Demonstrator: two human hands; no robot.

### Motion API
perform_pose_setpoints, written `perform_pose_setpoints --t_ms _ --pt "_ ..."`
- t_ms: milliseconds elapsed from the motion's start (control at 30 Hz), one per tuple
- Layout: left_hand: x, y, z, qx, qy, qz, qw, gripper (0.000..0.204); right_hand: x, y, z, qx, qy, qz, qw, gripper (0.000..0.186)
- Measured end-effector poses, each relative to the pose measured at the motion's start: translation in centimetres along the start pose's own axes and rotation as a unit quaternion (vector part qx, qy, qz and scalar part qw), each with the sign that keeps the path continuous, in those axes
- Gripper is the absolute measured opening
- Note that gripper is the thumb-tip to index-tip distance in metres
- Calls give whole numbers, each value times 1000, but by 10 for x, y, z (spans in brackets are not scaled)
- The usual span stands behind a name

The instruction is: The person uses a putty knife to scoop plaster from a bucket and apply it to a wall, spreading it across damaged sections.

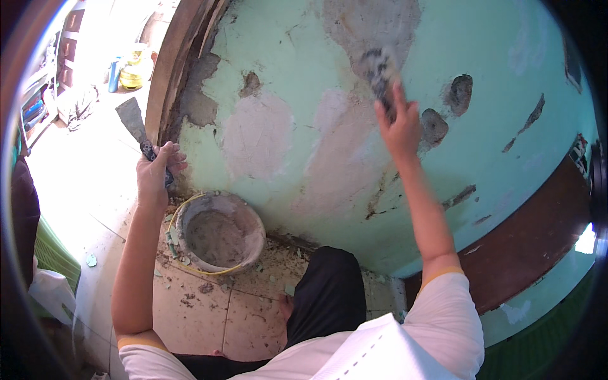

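My left hand (155,171) is closed round the dark, spattered handle of a putty knife (132,120), its wide flat blade pointing up, away from the wall. Higher up on the right, my right hand (402,126) grips a dark-handled hand tool (379,69) spattered with pale plaster. Motion blurs its head, which lies over a bare grey-brown patch (373,25) of the green wall (304,63); I cannot make out its exact kind. Below and between my hands stands a bucket (256,237) with a yellow handle and grey powdery or pasty material inside.
Crumbs and green paint flakes litter the tiled floor (196,310) around the bucket. A wooden door frame (171,57) edges the wall at left. Beyond it stand a yellow container (132,76) and a blue bottle (114,75). My bent knee (329,285) is close to the wall.
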State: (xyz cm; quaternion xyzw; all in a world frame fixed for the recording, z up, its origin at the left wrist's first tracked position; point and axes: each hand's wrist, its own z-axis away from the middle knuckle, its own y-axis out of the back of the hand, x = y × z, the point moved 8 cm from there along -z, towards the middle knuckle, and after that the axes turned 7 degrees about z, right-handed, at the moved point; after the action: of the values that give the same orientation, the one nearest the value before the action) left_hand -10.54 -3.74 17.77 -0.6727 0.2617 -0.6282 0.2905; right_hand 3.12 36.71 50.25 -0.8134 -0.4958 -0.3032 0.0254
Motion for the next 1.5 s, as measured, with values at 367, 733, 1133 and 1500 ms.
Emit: perform_pose_setpoints --t_ms 367,733,1133,1500 --pt "-3 -7 2 5 -4 -11 1000 24 11 -31 -16 -62 -58 30 996 68" --pt "-3 2 -1 -4 -17 4 1000 24 32 21 -49 51 -38 17 998 65" --pt "-4 -12 3 -18 -9 -6 1000 21 58 -10 31 -41 -73 12 996 67" --pt "12 -31 13 -32 -10 -2 999 21 43 29 -189 96 -79 20 992 70"
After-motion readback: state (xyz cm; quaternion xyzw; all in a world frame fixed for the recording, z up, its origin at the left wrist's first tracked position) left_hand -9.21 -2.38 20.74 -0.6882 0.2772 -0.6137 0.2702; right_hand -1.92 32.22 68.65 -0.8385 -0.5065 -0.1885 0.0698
